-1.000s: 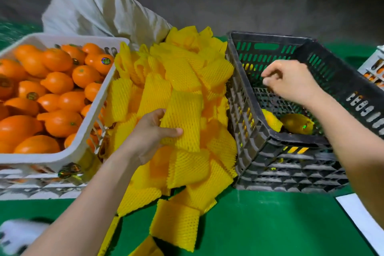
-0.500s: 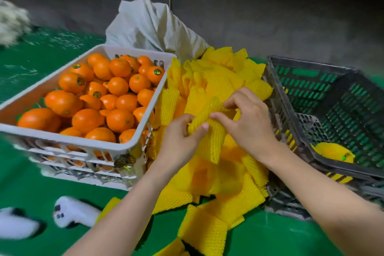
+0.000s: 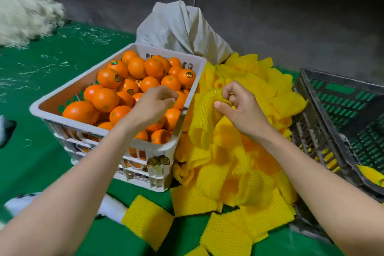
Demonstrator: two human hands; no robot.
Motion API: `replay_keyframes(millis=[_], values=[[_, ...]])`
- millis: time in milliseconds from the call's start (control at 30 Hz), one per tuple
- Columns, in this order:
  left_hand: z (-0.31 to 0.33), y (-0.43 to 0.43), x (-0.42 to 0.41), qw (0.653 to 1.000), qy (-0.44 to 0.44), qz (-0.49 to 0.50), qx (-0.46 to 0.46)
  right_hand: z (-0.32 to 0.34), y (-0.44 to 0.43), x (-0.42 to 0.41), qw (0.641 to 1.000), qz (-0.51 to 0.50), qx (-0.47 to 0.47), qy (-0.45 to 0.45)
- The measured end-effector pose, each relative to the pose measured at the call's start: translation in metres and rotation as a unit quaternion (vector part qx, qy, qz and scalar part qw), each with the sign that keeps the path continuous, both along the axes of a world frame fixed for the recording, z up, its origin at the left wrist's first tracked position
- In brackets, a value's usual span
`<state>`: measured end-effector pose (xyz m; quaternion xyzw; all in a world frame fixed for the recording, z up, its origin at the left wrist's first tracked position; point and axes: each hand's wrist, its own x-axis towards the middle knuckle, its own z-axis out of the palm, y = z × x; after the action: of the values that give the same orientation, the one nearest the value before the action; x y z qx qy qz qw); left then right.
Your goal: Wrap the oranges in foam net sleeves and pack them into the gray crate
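Note:
A white crate (image 3: 62, 97) at left centre holds several oranges (image 3: 108, 78). My left hand (image 3: 152, 105) reaches over its right side with fingers curled down onto the oranges; whether it grips one is hidden. A pile of yellow foam net sleeves (image 3: 232, 164) lies between the crates. My right hand (image 3: 239, 108) pinches one foam net sleeve (image 3: 209, 102) by its upper edge above the pile. The gray crate (image 3: 340, 97) stands at the right edge, with one wrapped orange (image 3: 369, 174) visible inside.
A grey-white sack (image 3: 182, 29) stands behind the white crate. White fibre stuffing (image 3: 22, 14) lies at the far left on the green table cover (image 3: 41, 72). Loose sleeves (image 3: 147, 218) lie on the near table. White objects (image 3: 112, 208) sit under my left forearm.
My left hand let go of the sleeve and moved left over the oranges. My right hand, earlier over the gray crate, now holds the sleeve alone. The view swung left.

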<state>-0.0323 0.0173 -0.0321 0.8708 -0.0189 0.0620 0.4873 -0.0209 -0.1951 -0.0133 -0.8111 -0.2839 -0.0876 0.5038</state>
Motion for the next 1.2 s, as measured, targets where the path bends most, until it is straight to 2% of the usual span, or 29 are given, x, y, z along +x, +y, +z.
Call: replay_keyframes(millis=[33, 67, 133, 233, 400, 467, 500, 567, 600, 667, 767, 900, 967, 1000, 1067, 1200], values=[[-0.004, 0.016, 0.011, 0.989, 0.048, -0.003, 0.141, -0.001, 0.003, 0.003, 1.0, 0.01, -0.003, 0.011], [-0.01, 0.03, 0.021, 0.961, 0.113, -0.021, 0.25, -0.002, 0.007, 0.005, 1.0, 0.019, -0.006, 0.018], [-0.018, 0.043, 0.03, 0.907, 0.205, -0.063, 0.362, -0.003, 0.012, 0.008, 0.999, 0.034, -0.005, 0.033], [-0.032, 0.044, 0.038, 0.879, 0.187, -0.078, 0.432, -0.004, 0.017, 0.011, 0.998, 0.044, -0.004, 0.05], [-0.046, 0.048, 0.044, 0.89, 0.096, -0.038, 0.444, -0.004, 0.019, 0.011, 0.997, 0.047, -0.013, 0.061], [-0.042, 0.049, 0.041, 0.92, 0.076, -0.02, 0.383, -0.004, 0.017, 0.011, 0.997, 0.042, -0.003, 0.069], [-0.038, 0.048, 0.039, 0.947, 0.059, -0.01, 0.315, -0.004, 0.016, 0.01, 0.996, 0.038, 0.005, 0.078], [-0.026, 0.04, 0.032, 0.994, 0.021, -0.019, 0.104, -0.003, 0.013, 0.009, 0.994, 0.034, 0.025, 0.1], [-0.017, 0.033, 0.026, 0.999, 0.02, -0.043, -0.024, -0.002, 0.012, 0.008, 0.993, 0.035, 0.038, 0.111], [-0.004, 0.017, 0.015, 0.965, 0.039, -0.091, -0.244, 0.001, 0.01, 0.003, 0.987, 0.041, 0.073, 0.137], [0.001, -0.013, 0.007, 0.912, 0.074, -0.109, -0.389, 0.002, 0.004, -0.004, 0.961, 0.077, 0.152, 0.218], [0.006, -0.065, -0.001, 0.858, 0.136, -0.056, -0.492, 0.001, -0.005, -0.022, 0.922, 0.133, 0.202, 0.303], [0.006, -0.086, -0.006, 0.81, 0.172, -0.058, -0.558, -0.001, -0.01, -0.026, 0.91, 0.147, 0.221, 0.319], [0.006, -0.094, -0.009, 0.786, 0.19, -0.063, -0.585, -0.003, -0.014, -0.026, 0.913, 0.141, 0.218, 0.314], [0.001, -0.104, -0.01, 0.768, 0.193, -0.057, -0.609, -0.009, -0.021, -0.022, 0.929, 0.102, 0.206, 0.29], [-0.009, -0.115, -0.012, 0.771, 0.172, -0.044, -0.611, -0.02, -0.037, -0.017, 0.969, -0.046, 0.182, 0.161]])
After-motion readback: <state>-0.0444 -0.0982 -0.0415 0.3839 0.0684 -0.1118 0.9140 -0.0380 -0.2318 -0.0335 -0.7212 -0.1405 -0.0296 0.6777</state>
